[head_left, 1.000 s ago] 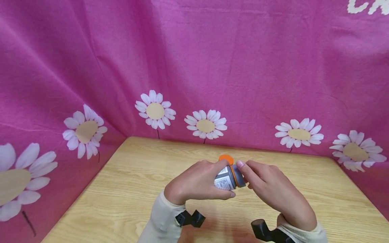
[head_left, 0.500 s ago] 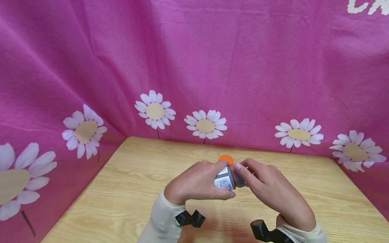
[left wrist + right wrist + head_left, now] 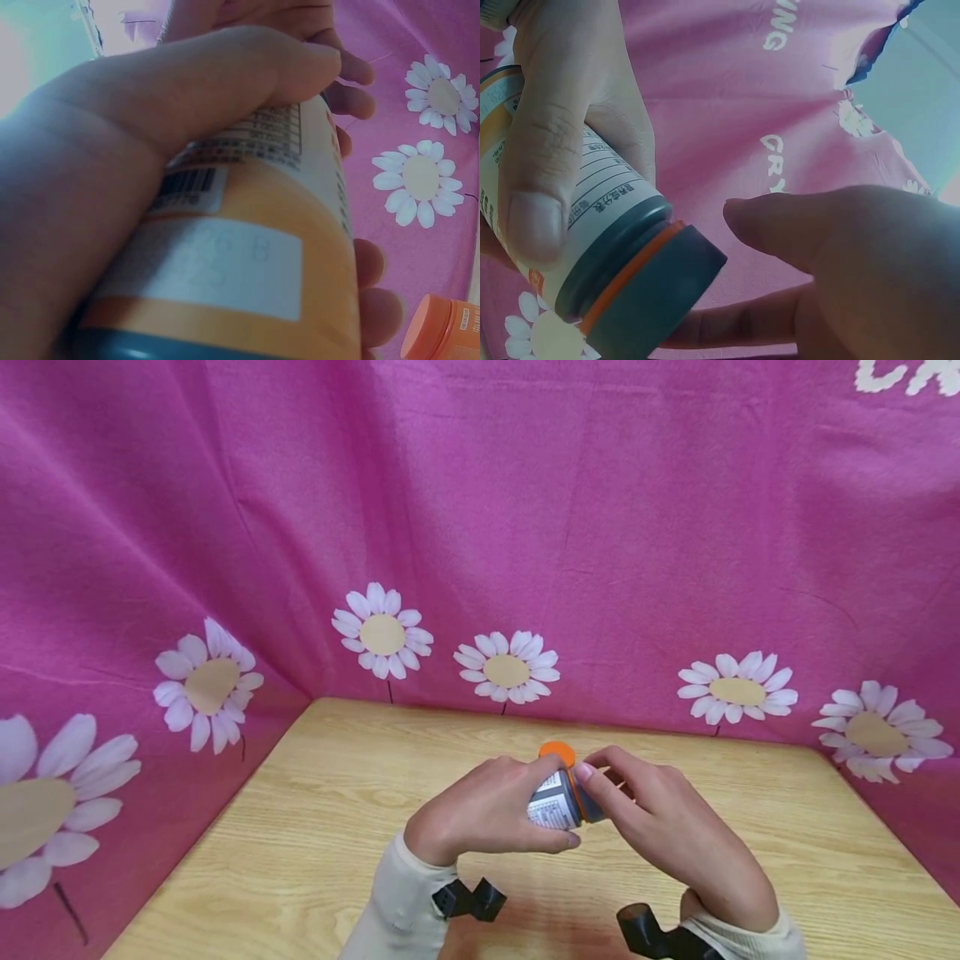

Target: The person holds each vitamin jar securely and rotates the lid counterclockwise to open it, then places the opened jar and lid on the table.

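My left hand [image 3: 487, 806] grips a bottle [image 3: 553, 803] with a white printed label, held tilted above the wooden table. Its dark grey cap [image 3: 660, 292] has an orange ring at the base and points right. In the left wrist view, orange label areas and a barcode show on the bottle [image 3: 262, 247]. My right hand [image 3: 663, 818] is at the cap. In the right wrist view its thumb [image 3: 780, 225] stands apart from the cap, while a straight finger [image 3: 742, 322] reaches behind the cap's lower edge. My other right fingers are mostly hidden.
Behind the left hand stands a container with an orange lid [image 3: 557, 753], which the left wrist view shows as an orange jar [image 3: 446, 330]. Pink cloth [image 3: 600, 527] with daisies encloses the wooden table [image 3: 300, 827] at the back and sides.
My right thumb has slid left across the cap toward the orange ring, and the right fingers have lifted slightly. The left hand and the bottle have stayed in place.
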Available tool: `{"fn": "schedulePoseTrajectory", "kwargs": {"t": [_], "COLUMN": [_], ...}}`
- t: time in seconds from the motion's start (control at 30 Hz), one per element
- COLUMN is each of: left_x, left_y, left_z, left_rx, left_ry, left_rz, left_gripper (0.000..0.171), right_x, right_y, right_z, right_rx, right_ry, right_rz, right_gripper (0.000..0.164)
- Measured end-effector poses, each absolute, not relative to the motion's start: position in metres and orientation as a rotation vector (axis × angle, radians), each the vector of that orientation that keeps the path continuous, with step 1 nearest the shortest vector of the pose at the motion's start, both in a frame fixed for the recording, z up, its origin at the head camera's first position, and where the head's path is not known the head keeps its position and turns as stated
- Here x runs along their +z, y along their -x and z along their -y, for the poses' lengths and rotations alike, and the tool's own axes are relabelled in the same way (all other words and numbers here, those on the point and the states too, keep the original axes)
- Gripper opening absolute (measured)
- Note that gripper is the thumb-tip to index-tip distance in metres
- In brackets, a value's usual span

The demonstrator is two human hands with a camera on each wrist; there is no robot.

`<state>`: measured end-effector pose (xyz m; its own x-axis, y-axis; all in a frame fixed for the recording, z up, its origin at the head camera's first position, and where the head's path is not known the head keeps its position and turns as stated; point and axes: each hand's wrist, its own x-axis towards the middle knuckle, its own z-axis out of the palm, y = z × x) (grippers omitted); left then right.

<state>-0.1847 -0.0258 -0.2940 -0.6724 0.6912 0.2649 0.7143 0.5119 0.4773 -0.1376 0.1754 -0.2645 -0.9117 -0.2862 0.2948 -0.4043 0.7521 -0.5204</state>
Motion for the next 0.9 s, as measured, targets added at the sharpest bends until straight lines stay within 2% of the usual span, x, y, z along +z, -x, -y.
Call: {"fn": "schedulePoseTrajectory", "kwargs": {"t": [0.23,0.5,0.9], "left_x": [-0.2944,-0.2946,-0.2950], "left_y": [0.1850,0.1859,0.1860], "left_z": [0.0260,0.0258,0.0262], "left_rx": [-0.915,-0.943,-0.986], "left_ry": [1.248,1.248,1.255], "left_rz": [2.720,2.731,2.723], "left_gripper": [0.043,0.042,0.043], "right_x": [-0.2642,-0.2657,-0.2665], "right_y": [0.1365,0.1368,0.1372], "right_z": [-0.1752,-0.1745,-0.1725], "right_rx": [1.080,0.957,1.048], "right_ry": [-0.588,-0.611,-0.626], "right_rz": [2.744,2.675,2.658], "right_gripper": [0.026,0.018,0.019]}}
